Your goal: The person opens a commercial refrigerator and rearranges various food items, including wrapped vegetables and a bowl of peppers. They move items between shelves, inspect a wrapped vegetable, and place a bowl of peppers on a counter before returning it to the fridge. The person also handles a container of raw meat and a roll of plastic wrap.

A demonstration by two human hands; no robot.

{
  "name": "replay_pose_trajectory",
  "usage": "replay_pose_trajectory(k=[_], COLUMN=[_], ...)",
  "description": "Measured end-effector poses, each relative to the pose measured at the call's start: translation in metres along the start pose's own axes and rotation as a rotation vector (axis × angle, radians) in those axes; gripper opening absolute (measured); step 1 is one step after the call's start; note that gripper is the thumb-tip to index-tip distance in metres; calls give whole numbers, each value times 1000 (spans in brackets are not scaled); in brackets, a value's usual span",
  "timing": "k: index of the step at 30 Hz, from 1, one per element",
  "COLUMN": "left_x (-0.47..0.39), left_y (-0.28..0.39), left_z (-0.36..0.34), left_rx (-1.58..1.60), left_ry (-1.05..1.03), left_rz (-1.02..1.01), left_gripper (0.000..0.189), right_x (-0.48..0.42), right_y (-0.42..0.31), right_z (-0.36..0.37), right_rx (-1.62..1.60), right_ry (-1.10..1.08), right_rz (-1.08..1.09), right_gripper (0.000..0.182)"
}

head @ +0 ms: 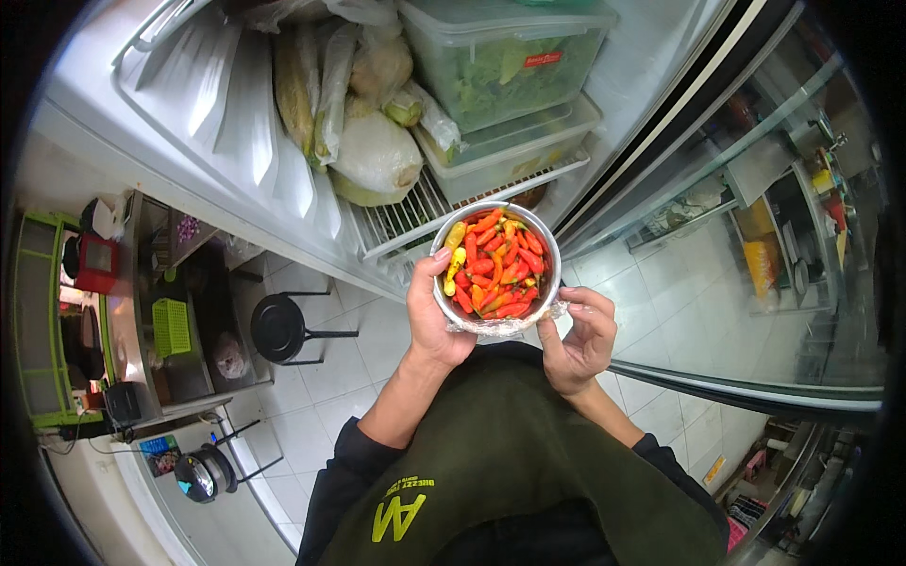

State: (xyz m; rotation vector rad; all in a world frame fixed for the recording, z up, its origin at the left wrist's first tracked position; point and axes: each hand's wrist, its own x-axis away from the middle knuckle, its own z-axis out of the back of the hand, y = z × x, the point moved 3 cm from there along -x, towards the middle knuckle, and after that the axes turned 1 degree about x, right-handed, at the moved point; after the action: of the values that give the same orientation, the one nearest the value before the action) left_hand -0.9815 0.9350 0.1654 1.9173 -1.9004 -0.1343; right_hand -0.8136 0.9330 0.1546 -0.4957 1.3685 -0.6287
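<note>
My left hand [430, 311] grips the near left side of a round metal bowl [554, 256], its thumb over the rim beside yellow chilies [455, 269]. Small red and orange chilies [495, 262] fill the bowl. At the lower right rim, the thumb and fingers of my right hand [579, 339] pinch a crumpled edge of clear plastic wrap [558, 309]. More wrap is bunched along the bowl's near side. The bowl is held in front of an open refrigerator, just below a wire shelf [407, 237].
Wrapped vegetables [375, 156] and lidded plastic containers [506, 78] sit on the shelf. The glass refrigerator door [708, 283] stands open on my right. To the left are a black stool [279, 329], a metal rack [152, 283] holding a green basket [172, 327], and a pot [202, 474].
</note>
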Motion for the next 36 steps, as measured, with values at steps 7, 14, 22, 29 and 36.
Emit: replay_pose_trajectory(k=[7, 14, 22, 29, 36], left_x=[4, 1, -2, -1, 0], left_y=[7, 7, 6, 5, 17], left_z=[19, 32, 38, 42, 51], left_rx=[44, 50, 90, 114, 97], left_ry=[70, 55, 104, 108, 153], left_rz=[-73, -16, -30, -48, -182], left_gripper=[50, 51, 51, 54, 53], right_x=[-17, 2, 5, 16, 23], right_y=[-11, 14, 27, 37, 26], right_z=[4, 6, 2, -8, -16], right_rx=[-37, -584, -820, -919, -900], right_ry=[-168, -37, 112, 143, 86], right_rz=[-177, -806, -1022, -1102, -1184], right_gripper=[20, 11, 11, 11, 14])
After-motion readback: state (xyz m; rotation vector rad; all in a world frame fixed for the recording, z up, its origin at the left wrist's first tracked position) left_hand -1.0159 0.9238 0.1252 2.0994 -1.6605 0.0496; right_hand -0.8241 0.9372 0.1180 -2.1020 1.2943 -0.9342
